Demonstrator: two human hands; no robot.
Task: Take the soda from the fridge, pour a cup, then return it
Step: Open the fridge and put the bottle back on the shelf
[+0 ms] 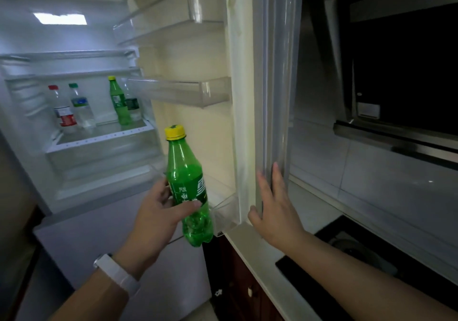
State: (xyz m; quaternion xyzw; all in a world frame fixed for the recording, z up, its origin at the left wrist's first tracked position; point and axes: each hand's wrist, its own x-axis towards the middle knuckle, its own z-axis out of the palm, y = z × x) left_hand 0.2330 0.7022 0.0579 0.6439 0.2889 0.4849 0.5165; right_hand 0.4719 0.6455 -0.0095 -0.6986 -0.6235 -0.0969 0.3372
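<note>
Wristband (pixel 119 275), white, sits on the left wrist at the bottom of my feed. Above it the left hand (pixel 158 209) grips the soda (pixel 188 179) around its label, thumb in front and fingers curled behind. The soda is a green bottle with a yellow cap (pixel 175 132) on it. It is almost upright and held in the air in front of the lowest door bin (pixel 223 211); I cannot tell if it touches the bin. The right hand (pixel 275 211) is spread flat, fingers straight, on the edge of the open fridge door (pixel 244 97), and it holds nothing. Under this hand I see a pale counter (pixel 250 244) and a dark cooktop (pixel 347 258). Farther in, on a fridge shelf (pixel 104 137), stand a second green bottle (pixel 119 102) and three clear bottles (pixel 80 107), one with a red cap (pixel 53 87).
</note>
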